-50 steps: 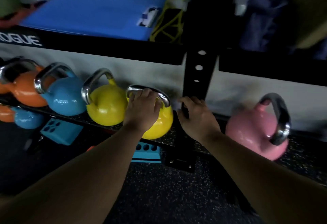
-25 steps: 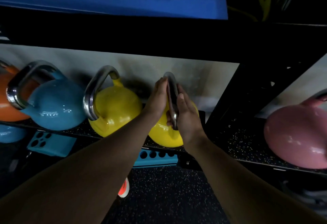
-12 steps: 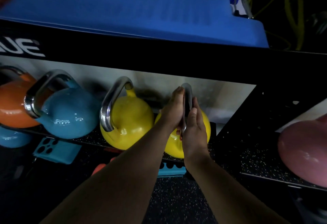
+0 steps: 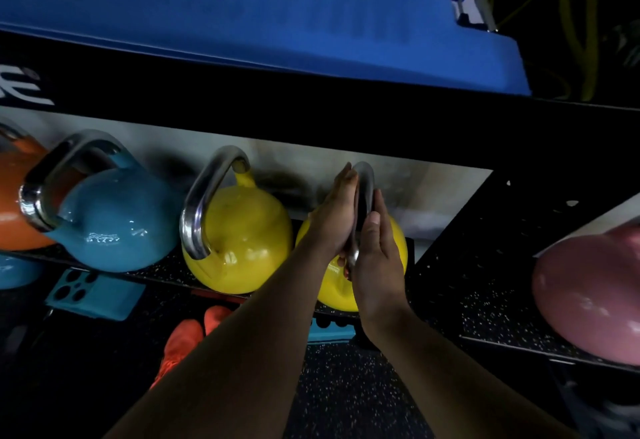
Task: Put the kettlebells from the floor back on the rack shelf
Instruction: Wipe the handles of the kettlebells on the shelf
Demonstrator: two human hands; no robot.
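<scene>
A yellow kettlebell (image 4: 396, 243) stands on the lower rack shelf (image 4: 485, 303), at the right end of a row. Its steel handle is edge-on to me. My left hand (image 4: 334, 220) lies flat against the handle's left side. My right hand (image 4: 377, 258) presses its right side, so the handle is clamped between both palms. To its left stand a second yellow kettlebell (image 4: 249, 241), a blue kettlebell (image 4: 117, 220) and an orange kettlebell (image 4: 14, 203). A pink kettlebell (image 4: 588, 293) sits on the neighbouring shelf at right.
The black upper shelf beam (image 4: 277, 106) hangs low over the handles, with a blue mat (image 4: 242, 5) and a yellow band (image 4: 575, 23) on top. The rack upright (image 4: 467, 217) stands right of my hands. Teal blocks (image 4: 93, 293) and orange shoes (image 4: 183, 341) are below.
My left hand left the top of the handle and my right hand left the upright; both now clamp the handle, which has turned edge-on. The view has moved closer.
</scene>
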